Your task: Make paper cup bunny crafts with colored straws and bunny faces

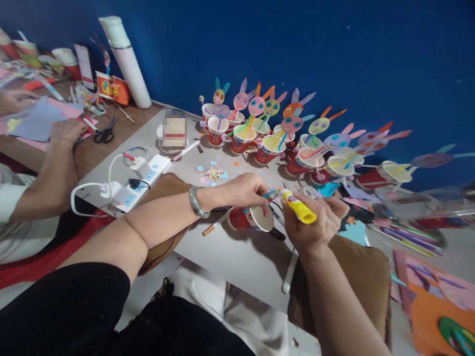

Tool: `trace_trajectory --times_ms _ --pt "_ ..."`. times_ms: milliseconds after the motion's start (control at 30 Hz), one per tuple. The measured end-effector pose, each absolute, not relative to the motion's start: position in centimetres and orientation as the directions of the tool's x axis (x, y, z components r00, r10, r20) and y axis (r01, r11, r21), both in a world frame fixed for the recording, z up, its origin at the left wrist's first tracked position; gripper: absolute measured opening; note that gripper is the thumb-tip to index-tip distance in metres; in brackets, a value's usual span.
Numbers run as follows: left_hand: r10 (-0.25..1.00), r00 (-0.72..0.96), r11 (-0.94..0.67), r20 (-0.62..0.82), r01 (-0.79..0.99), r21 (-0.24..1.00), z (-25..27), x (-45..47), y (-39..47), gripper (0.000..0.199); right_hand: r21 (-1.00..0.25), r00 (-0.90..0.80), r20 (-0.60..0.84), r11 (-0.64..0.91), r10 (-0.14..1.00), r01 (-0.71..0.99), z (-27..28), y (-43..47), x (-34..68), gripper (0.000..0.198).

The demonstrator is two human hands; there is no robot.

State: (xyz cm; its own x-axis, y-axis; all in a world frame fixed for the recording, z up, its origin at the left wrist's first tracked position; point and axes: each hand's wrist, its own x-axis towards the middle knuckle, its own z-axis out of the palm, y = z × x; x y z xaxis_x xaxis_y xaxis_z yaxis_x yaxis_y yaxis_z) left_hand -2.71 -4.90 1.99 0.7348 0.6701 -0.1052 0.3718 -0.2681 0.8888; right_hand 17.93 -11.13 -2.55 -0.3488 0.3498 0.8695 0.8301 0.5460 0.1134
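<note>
My right hand (315,222) is closed around a yellow glue stick (300,206), its far end pointing at my left hand. My left hand (250,190), with a bangle on the wrist, pinches a small blue strip (273,193) near the glue stick's tip. Its exact shape is hard to make out. Just below the left hand, a red and white paper cup (241,218) lies tilted with its mouth toward the right. A dark pen-like thing shows partly behind the cup. Whether the left fingers touch the cup cannot be told.
Rabbit-faced paper cups (245,143) line the blue wall. A power strip (148,175), paper scraps (214,171) and a white marker (290,271) lie on the table. Brown cushions (356,277) sit under both forearms. At left, another person's hands (67,129) rest near scissors (106,132).
</note>
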Motion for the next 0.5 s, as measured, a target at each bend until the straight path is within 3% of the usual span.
trace_trajectory --times_ms 200,367,500 --pt "0.671 0.733 -0.263 -0.107 0.371 0.891 2.20 -2.66 -4.95 0.025 0.159 -0.442 0.795 0.560 0.416 0.813 -2.37 -11.38 17.26 0.022" --pt "0.673 0.730 -0.245 -0.119 0.371 0.896 2.18 -2.72 -5.01 0.021 0.137 -0.349 0.867 0.502 0.356 0.854 -2.37 -11.16 17.72 0.028" --pt "0.683 0.725 -0.280 -0.087 0.370 0.886 2.03 -2.59 -4.89 0.026 0.175 -0.445 0.816 0.576 0.369 0.798 -2.36 -11.40 17.34 0.021"
